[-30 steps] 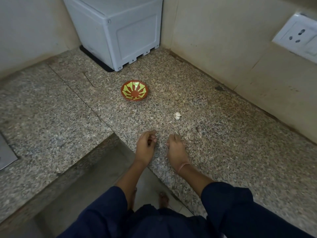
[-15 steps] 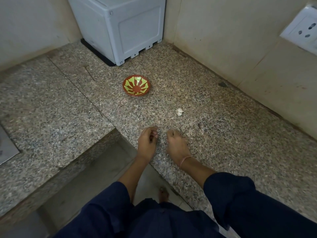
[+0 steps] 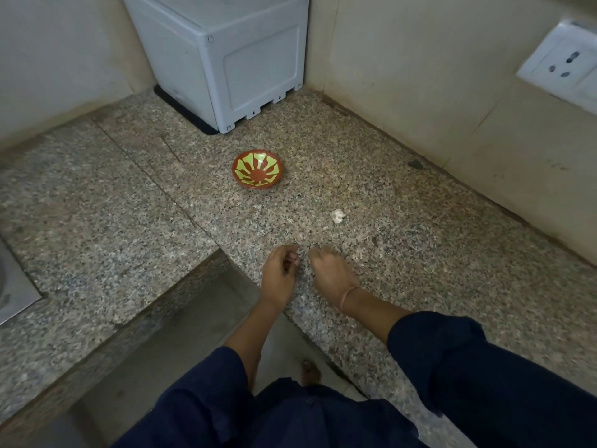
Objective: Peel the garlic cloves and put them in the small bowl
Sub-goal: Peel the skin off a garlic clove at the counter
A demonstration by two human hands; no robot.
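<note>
The garlic (image 3: 338, 216), light, firm and probably papery-skinned, lies on the surface (image 3: 436, 260) right of and nearer than the small bowl (image 3: 257, 169), best pinched at its tips; the left hand (image 3: 279, 273) and right hand (image 3: 331, 274) sit just near of it, fingers curled, contents unclear.

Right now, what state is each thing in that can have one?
small bowl: upright, empty.
garlic: lying on the countertop, apart from bowl and hands.
left hand: fingers curled; any hold cannot be told.
right hand: fingers curled under, any hold hidden.
wall socket: nothing plugged in.
</note>
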